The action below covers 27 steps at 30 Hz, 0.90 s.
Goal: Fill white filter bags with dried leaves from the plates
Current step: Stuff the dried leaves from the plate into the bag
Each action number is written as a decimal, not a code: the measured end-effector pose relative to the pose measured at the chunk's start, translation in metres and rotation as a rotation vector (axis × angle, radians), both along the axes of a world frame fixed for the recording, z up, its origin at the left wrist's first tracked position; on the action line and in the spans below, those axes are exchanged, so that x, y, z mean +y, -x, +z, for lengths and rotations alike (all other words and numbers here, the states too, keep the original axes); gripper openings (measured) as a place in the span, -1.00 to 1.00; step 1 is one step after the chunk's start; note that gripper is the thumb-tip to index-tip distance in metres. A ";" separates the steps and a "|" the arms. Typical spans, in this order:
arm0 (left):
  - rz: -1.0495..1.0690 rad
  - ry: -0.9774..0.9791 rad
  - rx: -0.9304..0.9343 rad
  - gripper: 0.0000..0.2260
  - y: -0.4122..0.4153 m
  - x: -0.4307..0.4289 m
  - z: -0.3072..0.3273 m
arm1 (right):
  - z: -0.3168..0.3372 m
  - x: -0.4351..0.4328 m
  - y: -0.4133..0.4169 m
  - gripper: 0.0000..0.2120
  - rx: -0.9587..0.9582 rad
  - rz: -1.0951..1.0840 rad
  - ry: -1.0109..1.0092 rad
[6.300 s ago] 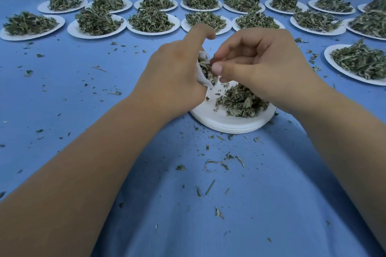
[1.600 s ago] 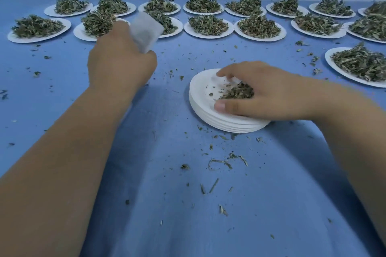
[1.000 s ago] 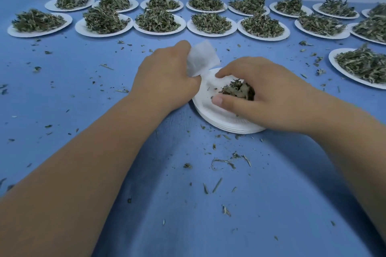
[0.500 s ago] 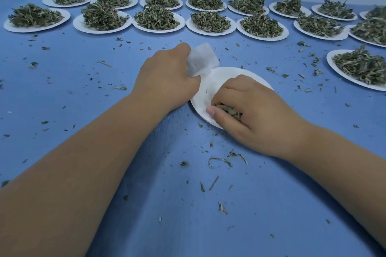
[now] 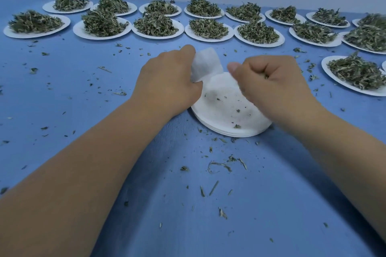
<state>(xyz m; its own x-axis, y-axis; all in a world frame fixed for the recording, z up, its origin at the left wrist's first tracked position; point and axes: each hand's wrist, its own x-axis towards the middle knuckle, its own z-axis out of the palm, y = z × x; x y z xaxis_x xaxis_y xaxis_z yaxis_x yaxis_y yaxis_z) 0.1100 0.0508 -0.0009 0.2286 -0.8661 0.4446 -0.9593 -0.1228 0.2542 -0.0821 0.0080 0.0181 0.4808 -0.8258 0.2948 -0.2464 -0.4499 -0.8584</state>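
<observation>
My left hand [image 5: 167, 81] grips a white filter bag [image 5: 205, 62], which sticks up from between thumb and fingers at the left rim of a stack of white plates [image 5: 225, 115]. The top plate holds only a few leaf crumbs. My right hand [image 5: 271, 81] is lifted just right of the bag, fingers curled into a fist around a clump of dried leaves [image 5: 266, 76]; only a bit of green shows between the fingers.
Two rows of white plates heaped with dried leaves [image 5: 155, 25] line the far side of the blue table [image 5: 62, 94]. More heaped plates [image 5: 355, 73] sit at the right. Loose leaf bits [image 5: 219, 166] lie scattered over the cloth in front of the stack.
My right hand scooped the last leaves off the top plate and rose toward the bag with them. My left hand brought the bag back from the far left to the plate's rim.
</observation>
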 end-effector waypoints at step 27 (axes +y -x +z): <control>-0.067 0.059 0.100 -0.74 0.022 0.004 0.004 | 0.009 -0.010 -0.042 -0.63 -0.320 -0.217 -0.519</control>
<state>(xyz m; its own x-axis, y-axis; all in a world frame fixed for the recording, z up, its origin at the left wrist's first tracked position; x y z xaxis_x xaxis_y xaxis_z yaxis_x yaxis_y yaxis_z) 0.0875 0.0553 0.0034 0.2165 -0.8539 0.4732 -0.9343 -0.0408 0.3540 -0.0399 -0.0016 0.0275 0.2416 -0.9680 -0.0683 0.0190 0.0751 -0.9970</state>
